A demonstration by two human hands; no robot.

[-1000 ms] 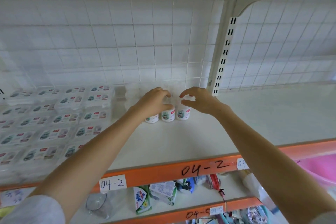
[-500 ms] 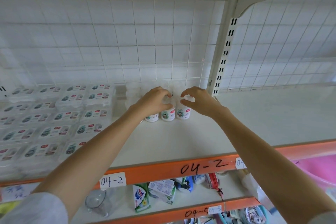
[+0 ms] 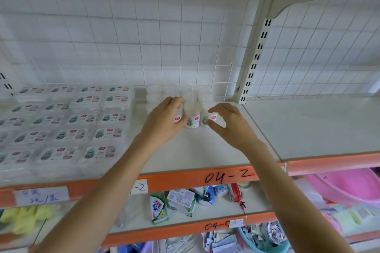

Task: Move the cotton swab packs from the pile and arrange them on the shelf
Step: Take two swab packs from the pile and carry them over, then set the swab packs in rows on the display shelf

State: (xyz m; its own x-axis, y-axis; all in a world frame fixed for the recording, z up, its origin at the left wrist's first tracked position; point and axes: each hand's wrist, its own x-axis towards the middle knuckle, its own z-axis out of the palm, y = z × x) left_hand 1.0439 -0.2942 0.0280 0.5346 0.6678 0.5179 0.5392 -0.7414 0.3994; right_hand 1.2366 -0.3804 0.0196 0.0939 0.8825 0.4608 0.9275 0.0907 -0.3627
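Note:
Three round cotton swab packs stand in a row near the back of the white shelf [image 3: 205,150], with more clear tubs behind them. My left hand [image 3: 164,118] curls over the left pack [image 3: 177,118] and grips it. The middle pack [image 3: 193,120] stands free between my hands. My right hand [image 3: 226,123] holds the right pack [image 3: 211,118] between thumb and curved fingers. All three packs stand upright on the shelf.
Flat boxed swab packs [image 3: 72,133] cover the shelf's left part in rows. A slotted upright post [image 3: 255,57] and wire grid back lie behind. The orange shelf edge [image 3: 185,178] is marked 04-2. Soap boxes [image 3: 158,207] and a pink basin [image 3: 349,189] sit lower down.
Both hands stay on the outer packs at the same spot. My right thumb and fingers have spread slightly. The view has shifted a little.

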